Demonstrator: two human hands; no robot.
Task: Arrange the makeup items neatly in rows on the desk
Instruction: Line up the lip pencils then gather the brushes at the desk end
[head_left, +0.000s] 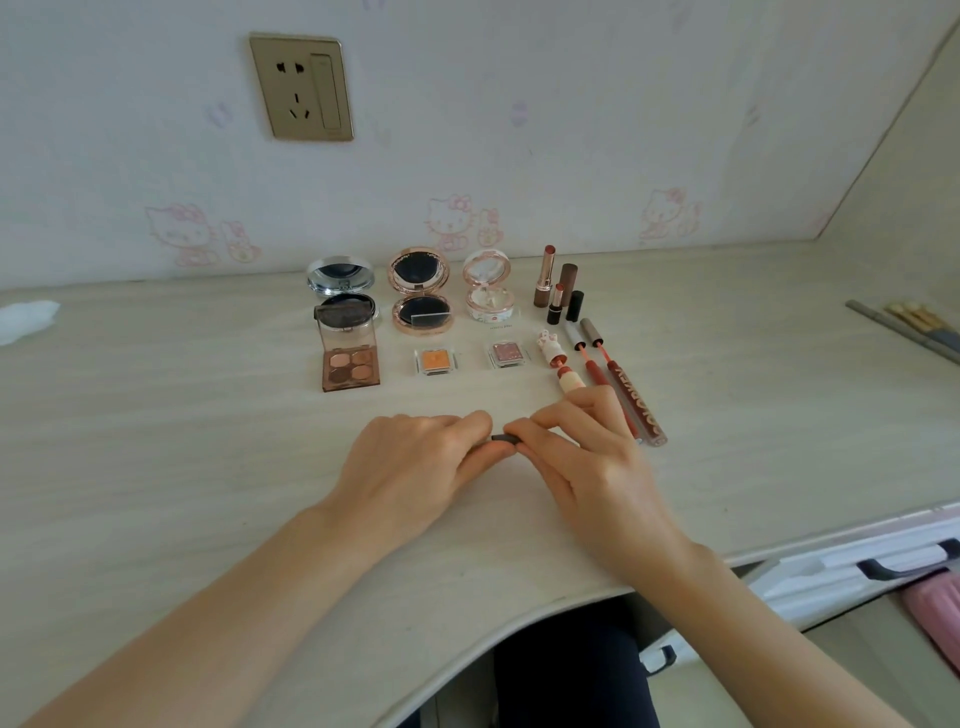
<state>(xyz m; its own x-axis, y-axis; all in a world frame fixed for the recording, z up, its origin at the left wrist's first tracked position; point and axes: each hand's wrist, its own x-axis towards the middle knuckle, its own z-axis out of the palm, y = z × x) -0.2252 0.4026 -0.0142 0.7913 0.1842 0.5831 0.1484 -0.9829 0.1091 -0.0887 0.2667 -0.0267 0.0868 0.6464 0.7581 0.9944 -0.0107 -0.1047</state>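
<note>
Grip: both hands meet at centre frame on a small dark item (505, 439), only a short stretch of it showing between the fingertips. The left hand (410, 467) curls its fingers round one end; the right hand (587, 457) pinches the other. What the item is cannot be told, most of it being hidden.
Height: the hands sit low over the desk (156, 415); whether the item touches the surface cannot be told.
Just beside the right hand: a bunny-topped lip tube (561, 364) and two long lip glosses (618, 384) lie on the desk, their near ends running under or against the right hand's fingers.
Front row, above centre: a four-pan eyeshadow palette (350, 364), an orange single pan (435, 360), a pink single pan (504, 354).
Back row: three open round compacts (421, 291) and a cluster of upright lipsticks (558, 291).
Risk, nudging: the right hand is so near the glosses that any move of it could roll them out of line.
Risk, toppling: a reach toward the upright lipsticks could knock them over onto the row in front.
Risk, dropping: if the two-handed hold pulls the item apart, a piece could slip and roll toward the desk's curved front edge.
</note>
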